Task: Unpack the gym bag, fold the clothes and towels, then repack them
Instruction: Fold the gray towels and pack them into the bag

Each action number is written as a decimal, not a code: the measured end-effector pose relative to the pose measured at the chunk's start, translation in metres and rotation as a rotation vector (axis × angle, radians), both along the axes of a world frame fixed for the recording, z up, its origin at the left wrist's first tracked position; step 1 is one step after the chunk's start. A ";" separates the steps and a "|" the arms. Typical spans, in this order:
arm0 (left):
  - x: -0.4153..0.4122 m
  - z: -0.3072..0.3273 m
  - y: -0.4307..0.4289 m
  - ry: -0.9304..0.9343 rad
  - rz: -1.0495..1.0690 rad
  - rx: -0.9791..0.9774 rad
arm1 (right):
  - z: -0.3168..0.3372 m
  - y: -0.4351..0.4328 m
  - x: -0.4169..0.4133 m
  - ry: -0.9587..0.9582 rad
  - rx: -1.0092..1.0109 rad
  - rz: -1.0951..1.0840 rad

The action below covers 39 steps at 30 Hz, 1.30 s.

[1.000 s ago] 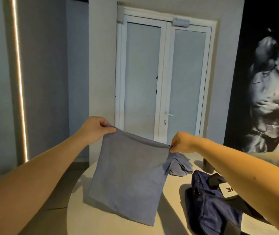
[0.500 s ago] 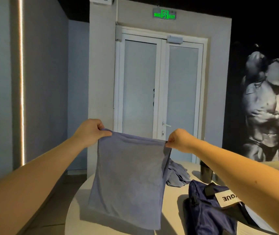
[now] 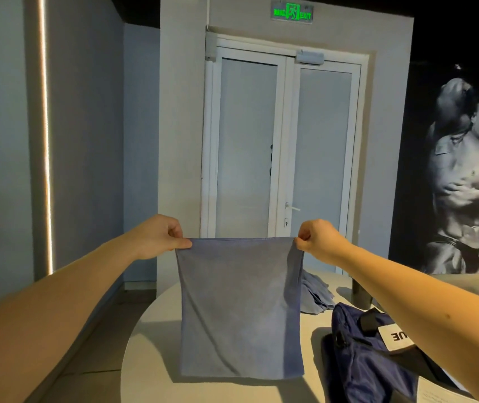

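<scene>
Head view: left hand (image 3: pixel 156 235), right hand (image 3: pixel 317 238) pinch top corners of blue towel (image 3: pixel 239 309), hanging above worktop (image 3: pixel 151 344); navy gym bag (image 3: pixel 360 362) at right.

Just the one camera, worn on the person's head, wide-angle. It looks forward over the round tabletop (image 3: pixel 151 344) at the double door (image 3: pixel 247 141) on the far wall, tilted only a bit down, so the exit sign (image 3: pixel 292 13) up top fits in. Forearms come in from the near bottom corners; left hand (image 3: pixel 159 237) and right hand (image 3: pixel 317 239) pinch the towel (image 3: pixel 238 309) dead centre, close up. Gym bag (image 3: pixel 360 359) is cropped near right.
</scene>
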State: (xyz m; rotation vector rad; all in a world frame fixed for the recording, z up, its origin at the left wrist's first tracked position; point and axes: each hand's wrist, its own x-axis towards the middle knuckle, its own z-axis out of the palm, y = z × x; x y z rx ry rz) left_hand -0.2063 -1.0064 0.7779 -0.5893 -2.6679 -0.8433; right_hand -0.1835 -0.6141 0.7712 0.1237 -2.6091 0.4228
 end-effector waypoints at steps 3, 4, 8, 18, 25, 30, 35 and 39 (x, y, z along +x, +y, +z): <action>-0.005 -0.005 0.000 0.061 -0.019 -0.021 | -0.004 -0.001 -0.006 0.063 -0.030 -0.031; -0.008 -0.007 -0.001 0.087 -0.018 -0.028 | -0.005 -0.001 -0.007 0.082 -0.043 -0.037; -0.019 -0.022 0.009 0.244 0.109 -0.044 | -0.008 -0.008 -0.013 0.098 -0.062 -0.031; -0.025 -0.043 0.019 0.331 0.098 -0.168 | -0.013 -0.017 -0.020 0.136 -0.081 -0.114; -0.033 -0.026 0.004 0.303 -0.059 -0.344 | -0.017 -0.010 -0.019 0.146 -0.013 -0.114; -0.033 -0.027 0.022 0.086 0.059 0.350 | -0.017 -0.018 -0.016 0.125 -0.265 -0.043; -0.035 -0.040 0.029 0.225 0.138 0.427 | -0.016 -0.027 -0.028 0.046 -0.528 -0.012; -0.042 -0.050 0.022 0.233 0.049 0.413 | -0.026 -0.021 -0.043 0.018 -0.542 -0.012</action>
